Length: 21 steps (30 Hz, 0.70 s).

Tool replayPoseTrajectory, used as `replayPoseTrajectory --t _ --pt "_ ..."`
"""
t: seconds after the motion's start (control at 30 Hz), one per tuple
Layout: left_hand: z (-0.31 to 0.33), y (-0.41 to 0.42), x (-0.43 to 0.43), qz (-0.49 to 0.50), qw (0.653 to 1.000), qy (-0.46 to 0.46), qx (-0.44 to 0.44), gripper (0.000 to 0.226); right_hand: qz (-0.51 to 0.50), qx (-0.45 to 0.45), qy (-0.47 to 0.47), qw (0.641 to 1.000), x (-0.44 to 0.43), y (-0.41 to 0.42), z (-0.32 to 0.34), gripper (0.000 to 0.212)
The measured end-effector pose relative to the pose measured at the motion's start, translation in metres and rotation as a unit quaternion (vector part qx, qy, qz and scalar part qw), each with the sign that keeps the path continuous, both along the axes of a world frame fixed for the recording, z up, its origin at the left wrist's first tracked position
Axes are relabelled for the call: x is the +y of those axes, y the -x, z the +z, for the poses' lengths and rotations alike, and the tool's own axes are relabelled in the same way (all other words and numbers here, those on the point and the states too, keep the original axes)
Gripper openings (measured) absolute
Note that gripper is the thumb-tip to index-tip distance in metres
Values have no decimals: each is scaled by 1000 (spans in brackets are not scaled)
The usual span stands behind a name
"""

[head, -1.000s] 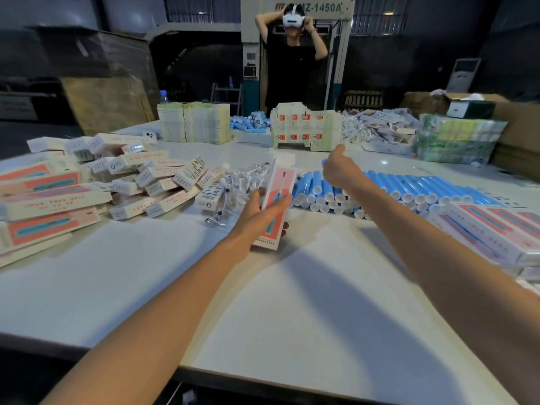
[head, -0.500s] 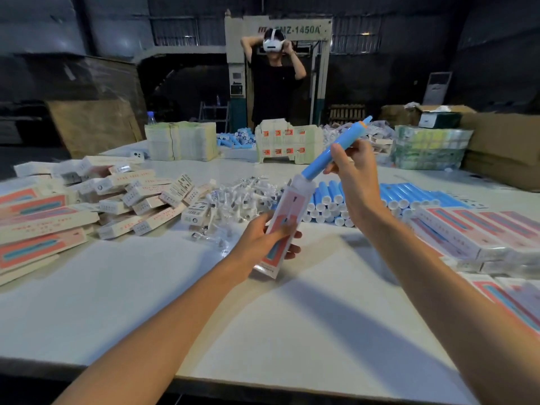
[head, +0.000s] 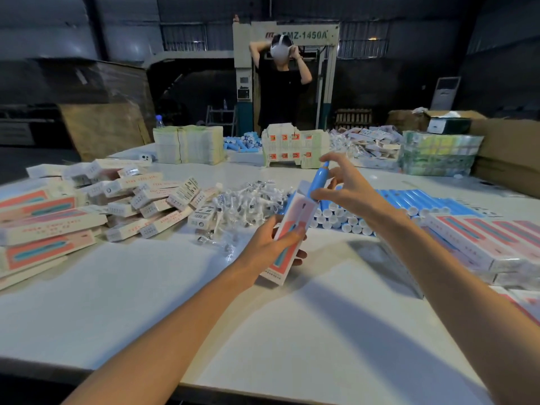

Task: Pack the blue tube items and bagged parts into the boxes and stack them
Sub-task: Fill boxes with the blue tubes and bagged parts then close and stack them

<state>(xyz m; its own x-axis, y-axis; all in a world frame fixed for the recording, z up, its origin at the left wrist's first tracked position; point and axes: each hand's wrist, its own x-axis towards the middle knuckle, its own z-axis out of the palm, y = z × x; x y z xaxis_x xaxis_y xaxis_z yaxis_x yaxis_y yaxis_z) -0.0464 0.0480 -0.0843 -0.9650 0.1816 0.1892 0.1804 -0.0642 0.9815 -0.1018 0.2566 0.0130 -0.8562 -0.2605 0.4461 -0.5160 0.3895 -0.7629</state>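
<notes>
At the centre of the bench (head: pixel 146 302), the left hand (head: pixel 271 244) grips a long box (head: pixel 295 217), its fingers (head: pixel 292 233) wrapped across the printed face; the box leans with its open mouth toward 1 o'clock. A blue tube (head: pixel 318 182) stands partly inside that mouth, its long axis running from 7 to 1 o'clock in line with the box, its tapered tip uppermost.

The right hand (head: pixel 353 191) sits just at 3 o'clock of the tube and is the nearer one to the tip; its fingers (head: pixel 339 160) are splayed and mostly straight around the tube, with the thumb against it near the mouth; whether they truly pinch it I cannot tell. Seating the tube probably calls for a push along its own axis toward 7 o'clock.

The box looks like thin card, pink and white, flat-sided and easily dented; the tube looks like smooth, glossy plastic, round and likely to slide freely. Bagged parts (head: pixel 248 203), white pieces in clear crinkled film, lie heaped at 11 o'clock; loose tubes (head: pixel 409 200) lie in rows at 3 o'clock; long boxes (head: pixel 482 238) lie beyond them.
</notes>
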Motion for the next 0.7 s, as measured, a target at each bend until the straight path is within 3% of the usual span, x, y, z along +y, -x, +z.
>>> replayPoseTrajectory --t 0.13,0.3,0.37,0.47,0.57,0.7 --pt "-3 3 -2 35 999 -9 1 43 -13 49 -71 996 -12 1 -23 25" --pt "-2 7 -9 165 985 -43 37 34 -94 41 119 988 -45 9 -67 22" --pt "3 8 -16 198 974 -79 79 31 -67 22 55 996 -66 15 -82 25" --pt "11 9 -28 253 956 -71 129 36 53 -4 -73 996 -103 15 -96 27" --pt "12 13 -36 311 939 -57 134 42 140 -21 -84 986 -136 19 -106 15" --pt "12 15 -39 327 933 -79 128 37 162 16 -128 978 -159 25 -110 31"
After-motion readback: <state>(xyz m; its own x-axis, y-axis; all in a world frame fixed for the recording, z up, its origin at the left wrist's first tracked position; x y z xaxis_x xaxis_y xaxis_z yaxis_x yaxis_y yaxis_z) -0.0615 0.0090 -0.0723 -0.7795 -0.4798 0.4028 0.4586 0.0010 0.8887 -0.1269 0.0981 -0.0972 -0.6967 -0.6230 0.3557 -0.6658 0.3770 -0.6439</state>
